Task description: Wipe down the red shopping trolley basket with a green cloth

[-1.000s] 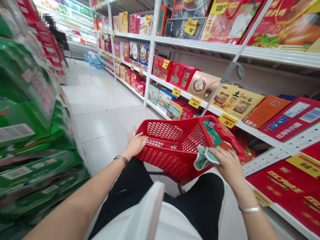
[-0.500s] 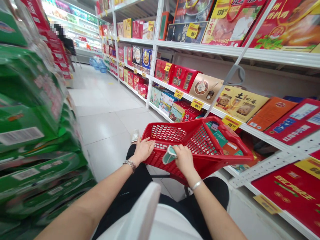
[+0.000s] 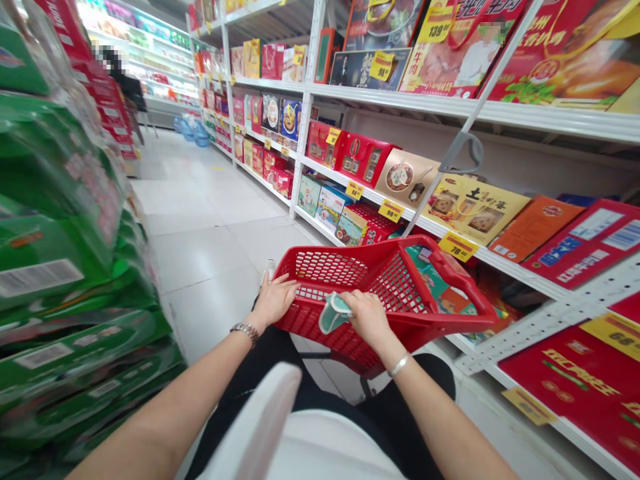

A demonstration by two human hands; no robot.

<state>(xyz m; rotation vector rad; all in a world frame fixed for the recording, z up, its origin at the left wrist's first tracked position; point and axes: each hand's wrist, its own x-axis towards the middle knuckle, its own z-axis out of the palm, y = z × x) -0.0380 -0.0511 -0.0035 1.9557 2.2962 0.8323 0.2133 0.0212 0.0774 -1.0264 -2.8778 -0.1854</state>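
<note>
Closest to you, your dark trouser legs [image 3: 434, 377] spread at either side of the red cart basket [image 3: 325, 317], which sits at twelve o'clock; that wide stance probably lets you get near its side wall. Your left hand [image 3: 274, 301], at eleven o'clock, lies over the basket's left end with fingers stretched out rather than clenched, likely to steady it. Your right hand [image 3: 369, 319], just past twelve, grips a folded pale green cloth [image 3: 335, 313] at the near rim. It is pinched along one edge, so most of the fabric stands out toward your left hand; whether the cloth presses on the plastic is hard to tell. The basket's handle [image 3: 463, 280] points to two o'clock, toward the shelves.

At nine to ten o'clock, green packs [image 3: 55, 267] are piled high, presumably to save floor space. From one to three o'clock runs white shelving [image 3: 525, 113]; a yellow box [image 3: 477, 207] and an orange box [image 3: 537, 227] face outward, probably so passers-by can read them, above a yellow price tag [image 3: 459, 246].

Farther off, at eleven o'clock, the pale tiled floor [image 3: 195, 233] leads to blue bottles [image 3: 201, 137] and a person in dark clothing [image 3: 133, 87].
</note>
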